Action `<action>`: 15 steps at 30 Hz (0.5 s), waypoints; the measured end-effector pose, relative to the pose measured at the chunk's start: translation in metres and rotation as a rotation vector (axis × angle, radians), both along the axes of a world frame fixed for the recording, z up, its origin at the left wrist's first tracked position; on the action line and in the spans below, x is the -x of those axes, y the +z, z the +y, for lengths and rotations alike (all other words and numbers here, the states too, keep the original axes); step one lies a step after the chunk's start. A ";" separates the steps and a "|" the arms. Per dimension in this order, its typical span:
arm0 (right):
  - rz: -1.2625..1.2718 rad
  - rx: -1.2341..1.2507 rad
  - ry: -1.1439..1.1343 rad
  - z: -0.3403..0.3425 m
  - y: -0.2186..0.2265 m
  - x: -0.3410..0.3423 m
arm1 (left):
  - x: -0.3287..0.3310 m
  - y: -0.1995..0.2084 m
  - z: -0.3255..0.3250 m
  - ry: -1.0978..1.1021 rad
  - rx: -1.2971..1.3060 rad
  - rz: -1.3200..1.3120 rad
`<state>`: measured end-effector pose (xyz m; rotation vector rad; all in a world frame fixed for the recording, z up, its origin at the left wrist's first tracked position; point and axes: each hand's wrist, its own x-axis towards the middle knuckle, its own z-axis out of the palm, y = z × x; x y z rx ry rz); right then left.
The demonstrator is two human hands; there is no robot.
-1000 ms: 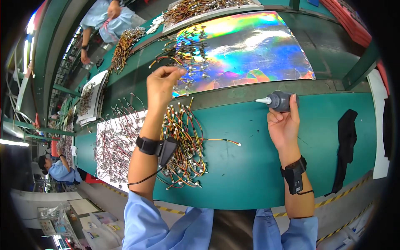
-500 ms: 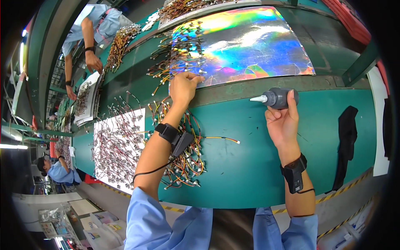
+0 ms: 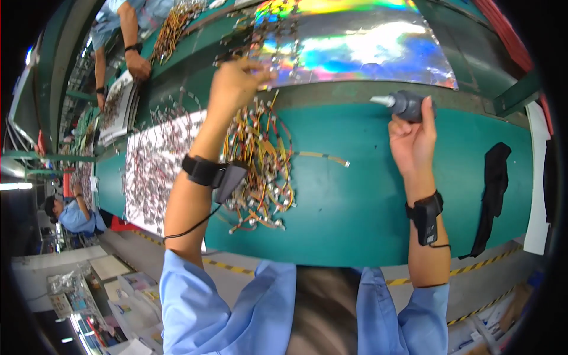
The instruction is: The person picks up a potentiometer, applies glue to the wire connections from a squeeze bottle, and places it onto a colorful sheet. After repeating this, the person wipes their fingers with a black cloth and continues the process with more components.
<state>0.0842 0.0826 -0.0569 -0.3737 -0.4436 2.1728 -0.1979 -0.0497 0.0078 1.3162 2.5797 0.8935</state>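
My right hand [image 3: 413,139] is wrapped round a dark grey squeeze bottle [image 3: 408,106] with a pale pointed nozzle aimed left, raised over the green work surface. My left hand [image 3: 236,86] is over the near left corner of a shiny rainbow foil sheet [image 3: 355,59]. Motion smears its fingers, so whether they hold anything cannot be made out. Next to it, a row of short wire harnesses [image 3: 278,41] lies across the sheet's left edge. Below, by my left forearm, is a tangled pile of yellow, red and black wire harnesses [image 3: 260,177], one wire sticking out to the right.
Left of the pile, a white sheet [image 3: 192,124] carries many wires with small connectors. A black cloth strip [image 3: 494,183] lies on the green table [image 3: 355,225] at right. Beyond the far left, a co-worker's hands [image 3: 138,66] work near stacked white boards [image 3: 121,112] and another wire bundle [image 3: 171,35].
My left hand has moved left along the foil's near edge. The view has shifted, with the table sitting higher in it. My right hand still holds the squeeze bottle.
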 end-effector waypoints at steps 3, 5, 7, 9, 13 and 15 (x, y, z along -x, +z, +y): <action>0.075 0.008 0.058 0.009 -0.011 -0.004 | -0.033 0.051 -0.054 0.012 -0.077 -0.009; 0.077 0.003 0.072 0.011 -0.008 -0.013 | -0.059 0.067 -0.099 0.002 -0.134 -0.045; 0.104 0.000 0.102 0.012 -0.012 -0.010 | -0.081 0.066 -0.156 -0.035 -0.011 0.048; 0.111 -0.035 0.111 0.011 -0.014 -0.011 | -0.110 0.047 -0.201 0.068 0.061 -0.089; 0.105 -0.054 0.135 0.002 -0.011 -0.007 | -0.169 -0.014 -0.261 0.247 -0.008 -0.094; 0.091 -0.063 0.126 -0.001 -0.009 -0.009 | -0.186 -0.027 -0.257 0.376 -0.070 -0.148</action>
